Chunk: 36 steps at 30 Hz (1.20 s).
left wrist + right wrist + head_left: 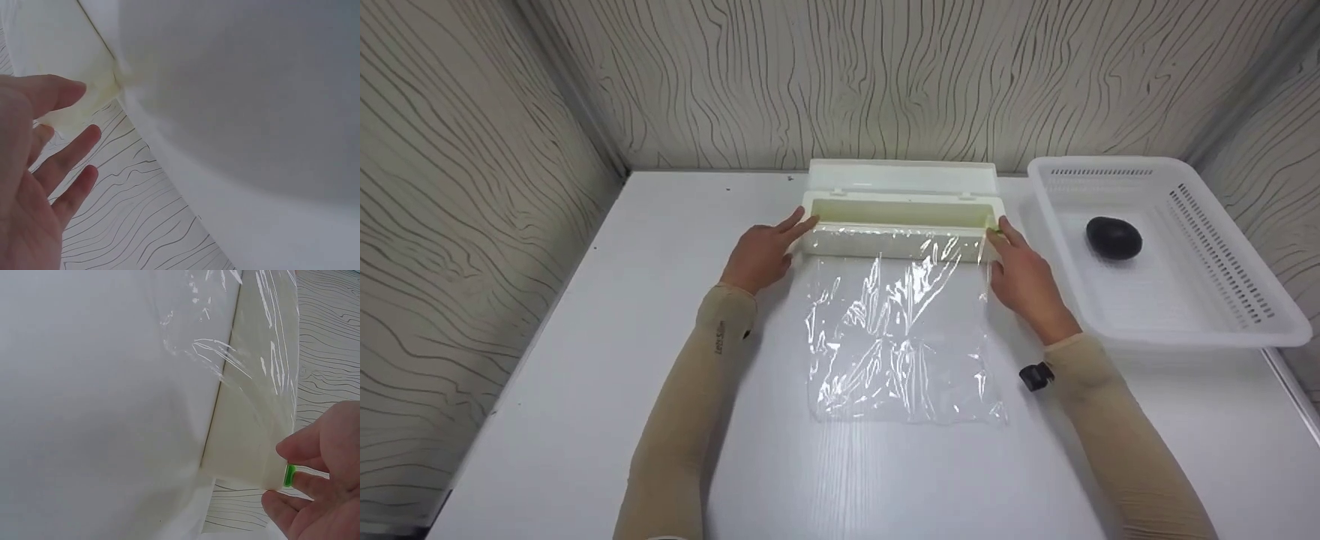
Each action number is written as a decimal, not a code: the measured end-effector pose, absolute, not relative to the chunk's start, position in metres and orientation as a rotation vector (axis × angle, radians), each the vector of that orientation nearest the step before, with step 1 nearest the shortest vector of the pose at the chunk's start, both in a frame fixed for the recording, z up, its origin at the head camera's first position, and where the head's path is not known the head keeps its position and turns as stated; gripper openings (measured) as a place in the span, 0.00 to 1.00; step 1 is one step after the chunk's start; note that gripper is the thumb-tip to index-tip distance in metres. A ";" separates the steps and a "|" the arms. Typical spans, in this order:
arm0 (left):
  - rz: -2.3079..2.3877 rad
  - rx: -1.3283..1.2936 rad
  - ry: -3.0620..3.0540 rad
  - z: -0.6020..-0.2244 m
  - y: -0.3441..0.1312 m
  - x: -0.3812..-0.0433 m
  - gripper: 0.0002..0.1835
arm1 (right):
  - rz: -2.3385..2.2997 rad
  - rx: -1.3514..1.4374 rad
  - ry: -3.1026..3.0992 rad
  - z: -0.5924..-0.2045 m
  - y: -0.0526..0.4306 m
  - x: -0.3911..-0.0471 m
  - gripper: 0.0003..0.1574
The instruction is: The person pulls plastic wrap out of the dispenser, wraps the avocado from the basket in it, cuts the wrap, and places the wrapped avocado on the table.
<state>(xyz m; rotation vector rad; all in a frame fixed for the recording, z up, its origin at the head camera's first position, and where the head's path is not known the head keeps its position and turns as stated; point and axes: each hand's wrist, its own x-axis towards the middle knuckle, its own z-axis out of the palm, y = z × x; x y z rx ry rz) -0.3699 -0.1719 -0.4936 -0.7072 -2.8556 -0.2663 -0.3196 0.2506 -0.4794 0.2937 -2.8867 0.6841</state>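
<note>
A white cling film dispenser (877,241) lies at the back of the table, its lid (904,176) raised. Clear cling film (900,337) extends from it over its front and down the tabletop, wrinkled and shiny. My left hand (760,253) rests its fingertips on the dispenser's left end, fingers fairly straight. At the right end, my right hand (1026,277) has thumb and fingertips gathered around a small green slider cutter (289,476), by the film's edge. In the left wrist view, the left hand's spread fingers (73,154) are beside the dispenser's corner.
To the right stands a white slotted plastic basket (1174,296) with a dark oval object (1114,238) inside. Behind the dispenser rises a wall (900,82) with a wood-grain pattern. More patterned panels flank the white table (607,315).
</note>
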 end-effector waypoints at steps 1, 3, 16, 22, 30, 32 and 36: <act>-0.263 -0.701 -2.852 -0.494 -0.171 -0.371 0.43 | 0.680 0.289 -2.891 -0.480 0.250 -0.320 0.36; -0.248 -0.687 -2.839 -0.493 -0.170 -0.372 0.43 | 0.677 0.277 -2.897 -0.480 0.250 -0.321 0.36; -0.293 -0.576 -2.900 -0.495 -0.165 -0.372 0.43 | 0.628 0.262 -2.906 -0.481 0.251 -0.322 0.38; -0.335 -0.558 -2.927 -0.495 -0.166 -0.373 0.43 | 0.614 0.254 -2.919 -0.481 0.251 -0.321 0.38; -0.333 -0.564 -2.929 -0.496 -0.168 -0.372 0.44 | 0.650 0.228 -2.943 -0.477 0.248 -0.322 0.38; -0.324 -0.578 -2.920 -0.495 -0.169 -0.373 0.44 | 0.678 0.226 -2.948 -0.476 0.249 -0.322 0.39; -0.348 -0.599 -2.903 -0.494 -0.169 -0.373 0.41 | 0.734 0.230 -2.969 -0.474 0.251 -0.322 0.43</act>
